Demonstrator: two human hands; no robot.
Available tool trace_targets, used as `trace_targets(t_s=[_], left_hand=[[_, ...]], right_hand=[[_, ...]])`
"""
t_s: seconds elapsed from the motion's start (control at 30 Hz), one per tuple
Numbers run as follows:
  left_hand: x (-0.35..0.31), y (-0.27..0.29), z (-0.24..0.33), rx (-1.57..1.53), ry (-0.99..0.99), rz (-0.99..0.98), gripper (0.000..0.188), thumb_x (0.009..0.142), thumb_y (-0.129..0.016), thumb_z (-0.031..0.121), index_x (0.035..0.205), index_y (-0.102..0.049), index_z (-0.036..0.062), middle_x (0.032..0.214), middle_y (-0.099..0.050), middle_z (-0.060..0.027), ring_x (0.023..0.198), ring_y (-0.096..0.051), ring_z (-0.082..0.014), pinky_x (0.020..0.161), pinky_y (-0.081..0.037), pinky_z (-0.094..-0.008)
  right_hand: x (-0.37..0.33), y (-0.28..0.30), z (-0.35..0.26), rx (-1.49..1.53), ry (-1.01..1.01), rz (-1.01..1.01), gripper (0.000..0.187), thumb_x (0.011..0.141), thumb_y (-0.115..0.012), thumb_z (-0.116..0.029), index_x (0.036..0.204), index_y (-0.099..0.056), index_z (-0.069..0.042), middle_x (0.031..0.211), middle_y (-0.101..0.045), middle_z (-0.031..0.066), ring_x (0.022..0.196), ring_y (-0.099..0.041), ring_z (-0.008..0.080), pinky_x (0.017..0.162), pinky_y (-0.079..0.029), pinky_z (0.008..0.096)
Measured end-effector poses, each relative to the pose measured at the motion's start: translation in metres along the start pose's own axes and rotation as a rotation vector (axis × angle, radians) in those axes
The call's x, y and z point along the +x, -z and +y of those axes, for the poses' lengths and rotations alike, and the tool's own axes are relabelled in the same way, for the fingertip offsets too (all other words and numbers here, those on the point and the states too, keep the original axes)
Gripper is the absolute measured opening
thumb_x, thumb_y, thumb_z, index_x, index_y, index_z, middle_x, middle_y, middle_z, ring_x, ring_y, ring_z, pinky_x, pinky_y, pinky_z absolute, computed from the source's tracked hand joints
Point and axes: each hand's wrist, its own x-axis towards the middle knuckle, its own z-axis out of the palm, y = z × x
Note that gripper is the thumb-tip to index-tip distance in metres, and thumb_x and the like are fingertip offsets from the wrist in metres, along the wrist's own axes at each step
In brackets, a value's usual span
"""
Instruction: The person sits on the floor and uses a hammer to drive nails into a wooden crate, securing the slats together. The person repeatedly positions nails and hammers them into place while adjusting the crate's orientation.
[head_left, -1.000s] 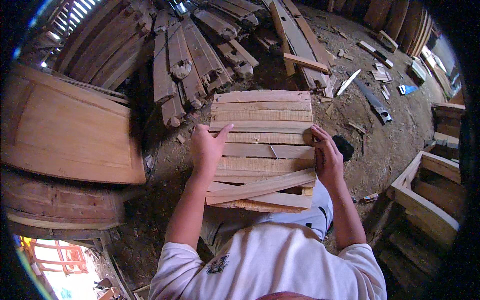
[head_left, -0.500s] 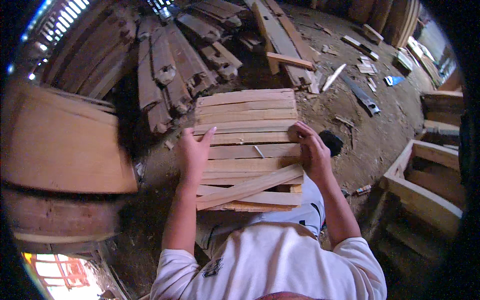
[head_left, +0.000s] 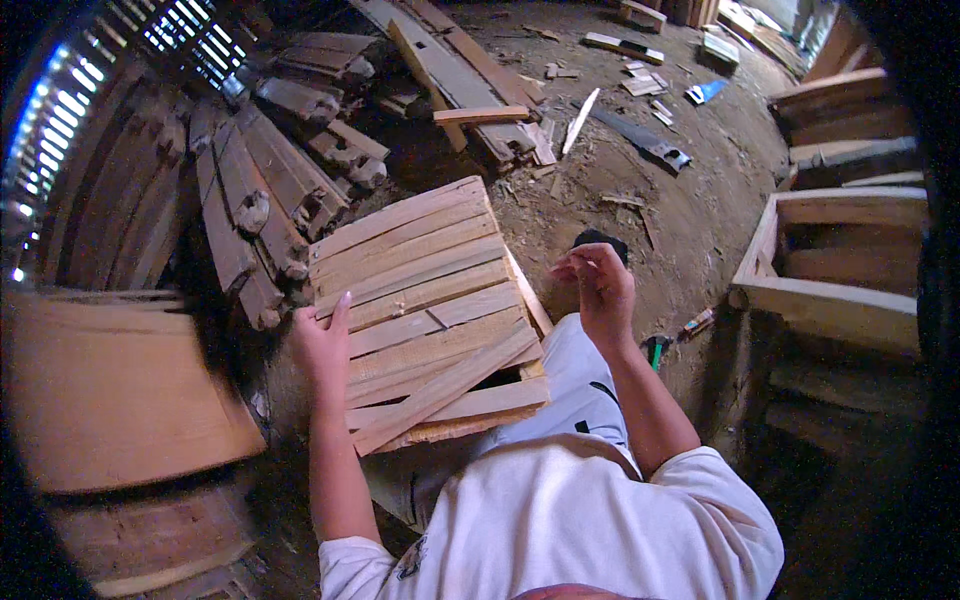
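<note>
A slatted wooden panel (head_left: 420,285) rests tilted over my lap, built of pale narrow boards. One loose slat (head_left: 450,388) lies slantwise across its near end, over a dark gap. A small thin sliver (head_left: 437,319) sits on the boards near the middle. My left hand (head_left: 322,345) grips the panel's left edge, thumb on top and the fingers partly hidden beneath. Off to the right of the panel, my right hand (head_left: 604,295) is raised with loosely bent fingers, and I see nothing in it. Just behind it is a dark round object (head_left: 612,243) on the ground.
Rough beams (head_left: 265,190) are stacked at the far left. A handsaw (head_left: 645,140) lies on the dirt floor among offcuts. Wooden frames (head_left: 840,300) stand at the right, and a broad board (head_left: 120,390) at the left. A green-handled tool (head_left: 656,352) lies beside my leg.
My right hand has let go of the panel's right edge and lifted away. The panel has turned counterclockwise and moved left in the view, with my left hand still on it. The view has shifted.
</note>
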Motion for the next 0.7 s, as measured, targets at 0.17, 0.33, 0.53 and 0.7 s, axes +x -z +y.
trace_targets(t_s=[0.17,0.33,0.53,0.7], left_hand=[[0.005,0.013,0.023,0.121,-0.019,0.002,0.063,0.087,-0.078,0.049,0.114,-0.061,-0.0057,0.111,-0.069,-0.0290,0.102,-0.068,-0.0426,0.089,-0.052,-0.0472],[0.004,0.017,0.065,-0.036,-0.425,-0.021,0.047,0.088,-0.078,0.031,0.117,-0.062,-0.0026,0.122,-0.065,-0.0256,0.115,-0.063,-0.0419,0.098,-0.050,-0.0467],[0.003,-0.016,0.118,-0.275,-0.912,-0.517,0.035,0.086,-0.075,0.009,0.120,-0.067,0.0038,0.127,-0.064,-0.0137,0.124,-0.059,-0.0341,0.106,-0.048,-0.0418],[0.008,-0.041,0.106,-0.349,-0.894,-0.520,0.028,0.088,-0.073,0.006,0.116,-0.071,0.0035,0.126,-0.064,-0.0122,0.122,-0.062,-0.0297,0.104,-0.050,-0.0392]], right_hand=[[-0.019,0.018,-0.006,0.118,-0.293,0.173,0.011,0.101,-0.058,0.001,0.111,-0.058,-0.002,0.097,-0.069,0.0097,0.086,-0.071,0.0178,0.070,-0.062,0.0325],[-0.042,0.047,0.018,0.297,-0.333,0.259,0.012,0.099,-0.062,0.001,0.110,-0.059,-0.002,0.095,-0.068,0.0090,0.083,-0.071,0.0194,0.067,-0.062,0.0321],[-0.050,0.056,0.013,0.120,-0.326,0.174,0.009,0.099,-0.062,0.000,0.108,-0.062,0.001,0.088,-0.068,0.0079,0.070,-0.068,0.0158,0.063,-0.056,0.0294],[-0.048,0.054,-0.004,0.123,-0.295,0.092,0.017,0.097,-0.063,0.001,0.114,-0.062,0.002,0.096,-0.070,0.0076,0.081,-0.069,0.0150,0.071,-0.057,0.0299]])
